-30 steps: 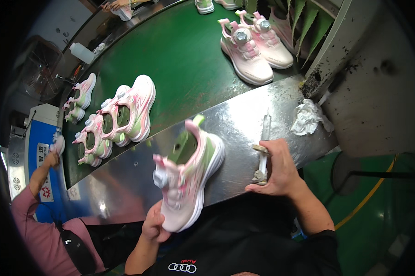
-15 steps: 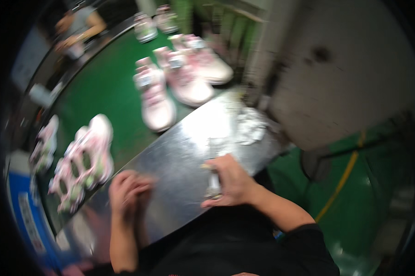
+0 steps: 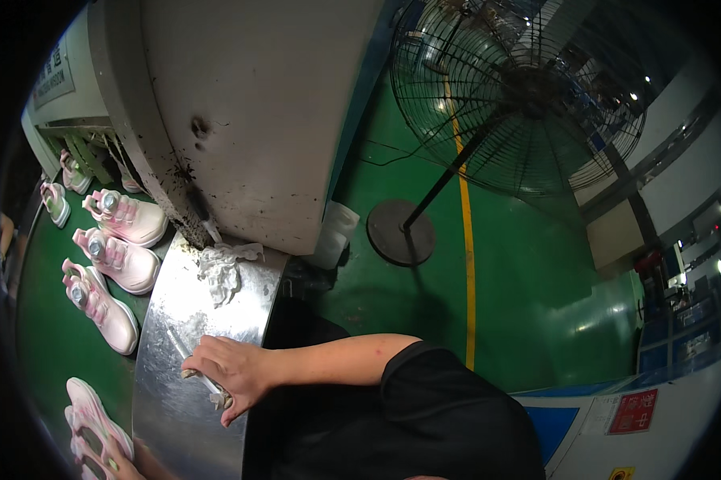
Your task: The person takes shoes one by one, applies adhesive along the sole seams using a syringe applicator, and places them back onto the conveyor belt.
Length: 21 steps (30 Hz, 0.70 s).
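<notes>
My right hand (image 3: 234, 370) is over the metal tabletop (image 3: 192, 436), its fingers bent round a slim white stick-like tool (image 3: 178, 344). One end of the tool sticks out past the knuckles, and a pale part shows between the thumb and fingers; its exact kind is unclear. At the lower left edge, my left hand (image 3: 125, 466) is mostly cut off. Its fingers are at a pink and white sneaker (image 3: 88, 404) on the green surface, and I cannot make out whether they grip it. A crumpled white cloth (image 3: 220, 272) lies at the table's far end.
Several pink sneakers with round dials (image 3: 108, 308) stand left of the metal table. A grey, stained machine panel (image 3: 248, 120) rises beyond it. To the right, a large black floor fan (image 3: 528, 92) stands on a round base (image 3: 400, 232), near a yellow floor line (image 3: 468, 280).
The view has swung to the right, bringing the fan and floor into sight. My left hand is now at a sneaker by the lower left edge; my right hand still holds the white tool.
</notes>
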Tool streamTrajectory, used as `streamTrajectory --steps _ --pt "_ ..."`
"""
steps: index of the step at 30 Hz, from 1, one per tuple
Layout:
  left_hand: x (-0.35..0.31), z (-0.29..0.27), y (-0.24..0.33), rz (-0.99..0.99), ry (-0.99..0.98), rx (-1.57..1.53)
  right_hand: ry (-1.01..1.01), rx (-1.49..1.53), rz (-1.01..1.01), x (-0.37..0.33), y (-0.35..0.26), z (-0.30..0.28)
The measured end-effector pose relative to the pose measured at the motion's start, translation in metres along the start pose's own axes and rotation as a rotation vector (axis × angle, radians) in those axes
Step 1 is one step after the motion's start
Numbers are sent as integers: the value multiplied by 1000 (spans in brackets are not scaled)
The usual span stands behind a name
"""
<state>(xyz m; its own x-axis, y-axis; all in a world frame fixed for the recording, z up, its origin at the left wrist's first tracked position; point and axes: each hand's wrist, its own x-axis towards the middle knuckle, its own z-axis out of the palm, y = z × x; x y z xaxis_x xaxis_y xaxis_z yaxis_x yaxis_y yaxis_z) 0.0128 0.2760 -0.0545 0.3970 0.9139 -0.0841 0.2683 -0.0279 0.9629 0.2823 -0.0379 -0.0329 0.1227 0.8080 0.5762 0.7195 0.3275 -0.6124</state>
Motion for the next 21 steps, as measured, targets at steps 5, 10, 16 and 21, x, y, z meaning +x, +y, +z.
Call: streamTrajectory --steps 5,10,16,21 --pt "14 -122 -50 -8 -40 78 96 87 -179 12 9 23" --pt "-18 -5 55 108 -168 224 -9 -156 -87 3 -2 1" --pt "-21 -9 68 50 -3 -4 -12 -125 -51 10 -5 -5" --pt "-49 -88 -10 22 133 10 85 12 -194 10 8 16"
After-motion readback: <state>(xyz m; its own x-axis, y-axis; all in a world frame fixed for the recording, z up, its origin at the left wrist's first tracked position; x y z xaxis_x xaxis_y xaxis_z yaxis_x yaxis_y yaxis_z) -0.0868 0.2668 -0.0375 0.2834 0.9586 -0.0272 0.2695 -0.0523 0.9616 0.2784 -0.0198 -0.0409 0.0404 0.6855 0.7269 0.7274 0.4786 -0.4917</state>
